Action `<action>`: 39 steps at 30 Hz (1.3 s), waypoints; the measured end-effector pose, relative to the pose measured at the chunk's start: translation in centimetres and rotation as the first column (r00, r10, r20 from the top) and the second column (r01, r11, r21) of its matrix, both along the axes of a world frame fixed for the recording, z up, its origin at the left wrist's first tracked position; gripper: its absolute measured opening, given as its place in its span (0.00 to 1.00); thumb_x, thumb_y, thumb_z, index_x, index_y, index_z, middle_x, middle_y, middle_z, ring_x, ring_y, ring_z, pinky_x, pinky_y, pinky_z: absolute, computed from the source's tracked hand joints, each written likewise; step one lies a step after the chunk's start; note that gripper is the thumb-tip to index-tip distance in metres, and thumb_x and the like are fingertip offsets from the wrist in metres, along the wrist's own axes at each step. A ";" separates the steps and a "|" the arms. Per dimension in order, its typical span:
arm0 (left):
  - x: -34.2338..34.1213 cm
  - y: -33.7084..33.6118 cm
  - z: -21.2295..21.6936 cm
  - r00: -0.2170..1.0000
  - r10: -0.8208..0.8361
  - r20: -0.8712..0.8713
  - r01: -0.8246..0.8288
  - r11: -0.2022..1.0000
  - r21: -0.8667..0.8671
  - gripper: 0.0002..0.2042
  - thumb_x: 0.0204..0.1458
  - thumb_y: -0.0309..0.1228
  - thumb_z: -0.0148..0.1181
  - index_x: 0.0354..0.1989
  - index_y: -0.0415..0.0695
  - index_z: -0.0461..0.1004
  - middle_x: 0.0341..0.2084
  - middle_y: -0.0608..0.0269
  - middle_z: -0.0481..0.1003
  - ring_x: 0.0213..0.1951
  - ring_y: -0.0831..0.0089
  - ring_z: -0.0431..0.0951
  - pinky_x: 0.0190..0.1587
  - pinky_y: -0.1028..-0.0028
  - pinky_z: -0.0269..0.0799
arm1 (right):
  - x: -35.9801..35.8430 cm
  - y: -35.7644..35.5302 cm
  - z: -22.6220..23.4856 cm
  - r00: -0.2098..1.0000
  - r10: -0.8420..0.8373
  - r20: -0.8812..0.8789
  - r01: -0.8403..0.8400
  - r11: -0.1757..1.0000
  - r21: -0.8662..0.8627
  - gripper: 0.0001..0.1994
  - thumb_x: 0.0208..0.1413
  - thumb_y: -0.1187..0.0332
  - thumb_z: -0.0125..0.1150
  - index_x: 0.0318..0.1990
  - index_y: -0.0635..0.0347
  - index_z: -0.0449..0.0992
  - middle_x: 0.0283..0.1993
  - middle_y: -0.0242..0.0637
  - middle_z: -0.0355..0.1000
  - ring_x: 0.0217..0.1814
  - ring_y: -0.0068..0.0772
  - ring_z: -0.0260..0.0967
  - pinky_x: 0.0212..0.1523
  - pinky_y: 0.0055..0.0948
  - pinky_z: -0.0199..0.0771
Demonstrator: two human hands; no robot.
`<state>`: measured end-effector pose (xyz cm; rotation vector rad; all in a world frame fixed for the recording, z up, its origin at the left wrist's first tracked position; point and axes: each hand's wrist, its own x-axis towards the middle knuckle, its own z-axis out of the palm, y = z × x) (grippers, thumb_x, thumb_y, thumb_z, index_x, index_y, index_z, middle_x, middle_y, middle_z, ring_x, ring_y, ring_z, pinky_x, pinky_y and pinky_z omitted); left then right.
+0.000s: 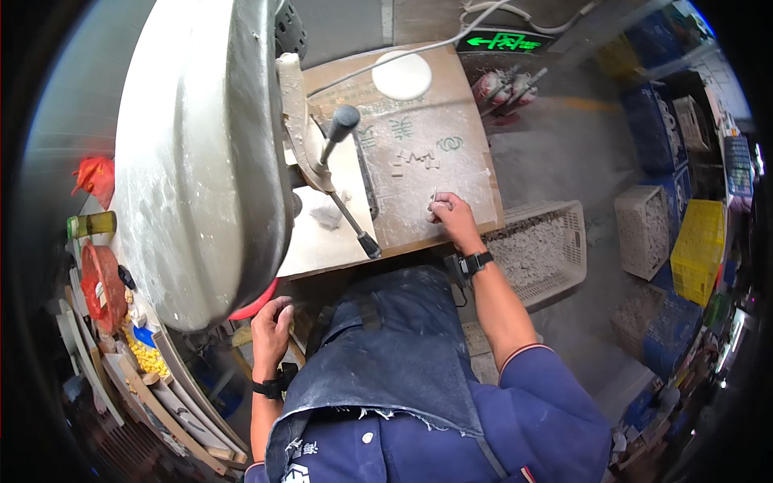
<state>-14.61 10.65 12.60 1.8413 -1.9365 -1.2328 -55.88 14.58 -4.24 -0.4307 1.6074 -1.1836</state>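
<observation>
My right hand is over the right part of a cardboard-covered bench top. Its thumb and fingers pinch a small thin piece, too small to name. At the lower left, my left hand is beside a red curved rim under the machine, its fingers loosely bent and nothing visible in them. A big pale machine housing, dusty and scuffed, fills the left side. From it reach a lever with a black knob and a second black-tipped lever. White residue lies on the pale board below.
A white round disc lies at the bench's far side. Right of the bench stands a pale crate of small whitish pieces. Blue crates and a yellow crate are stacked farther right. Boards lean at the lower left.
</observation>
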 end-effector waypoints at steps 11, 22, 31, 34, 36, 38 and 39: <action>-4.5 -1.7 3.5 0.890 -0.316 -0.328 0.366 0.926 0.099 0.12 0.56 0.28 0.62 0.46 0.37 0.79 0.36 0.54 0.81 0.39 0.67 0.82 0.45 0.71 0.75 | 8.2 9.2 12.7 0.959 -0.004 -0.284 -0.039 0.988 -0.147 0.11 0.58 0.75 0.61 0.47 0.69 0.73 0.39 0.39 0.79 0.41 0.25 0.78 0.42 0.26 0.78; -7.9 -2.2 5.5 0.761 -0.463 -0.455 0.508 0.861 -0.028 0.15 0.52 0.27 0.68 0.47 0.38 0.77 0.36 0.56 0.81 0.37 0.70 0.81 0.44 0.72 0.75 | 15.5 4.9 20.2 0.515 0.077 -0.854 -0.599 0.745 -0.294 0.15 0.47 0.82 0.63 0.44 0.62 0.74 0.35 0.41 0.75 0.37 0.45 0.76 0.40 0.36 0.76; -4.8 -1.9 4.2 0.764 -0.348 -0.544 0.321 0.935 -0.148 0.12 0.50 0.18 0.66 0.44 0.38 0.78 0.37 0.58 0.81 0.40 0.72 0.81 0.45 0.73 0.76 | 17.6 3.9 21.1 0.808 0.239 -0.538 -0.451 0.839 -0.304 0.14 0.54 0.79 0.65 0.48 0.65 0.75 0.40 0.42 0.79 0.41 0.33 0.79 0.44 0.27 0.78; -4.5 -1.9 3.9 0.757 -0.387 -0.527 0.316 0.922 -0.224 0.12 0.50 0.18 0.66 0.43 0.38 0.78 0.37 0.59 0.81 0.40 0.72 0.81 0.45 0.73 0.76 | 17.6 3.6 21.1 0.796 0.255 -0.550 -0.475 0.825 -0.306 0.13 0.54 0.79 0.65 0.47 0.65 0.75 0.40 0.42 0.79 0.41 0.33 0.79 0.44 0.27 0.78; -4.5 -1.9 3.9 0.755 -0.400 -0.519 0.311 0.916 -0.253 0.11 0.50 0.18 0.66 0.43 0.38 0.78 0.37 0.59 0.81 0.40 0.72 0.81 0.44 0.73 0.75 | 17.6 3.6 21.1 0.793 0.260 -0.551 -0.484 0.818 -0.309 0.13 0.54 0.79 0.65 0.47 0.65 0.75 0.40 0.42 0.79 0.41 0.33 0.79 0.44 0.27 0.78; -4.5 -1.8 3.5 0.753 -0.415 -0.511 0.310 0.908 -0.282 0.11 0.51 0.18 0.66 0.43 0.38 0.78 0.36 0.59 0.81 0.39 0.72 0.81 0.43 0.74 0.75 | 17.6 3.6 21.1 0.787 0.257 -0.561 -0.485 0.819 -0.306 0.12 0.54 0.79 0.65 0.47 0.65 0.75 0.39 0.42 0.79 0.41 0.33 0.80 0.43 0.28 0.78; -4.3 -1.7 3.1 0.766 -0.380 -0.518 0.271 0.922 -0.275 0.11 0.50 0.20 0.67 0.43 0.39 0.78 0.34 0.58 0.80 0.37 0.71 0.81 0.41 0.73 0.75 | 17.5 3.7 21.1 0.788 0.252 -0.562 -0.482 0.821 -0.307 0.12 0.54 0.79 0.65 0.47 0.65 0.75 0.39 0.42 0.79 0.41 0.33 0.80 0.43 0.28 0.78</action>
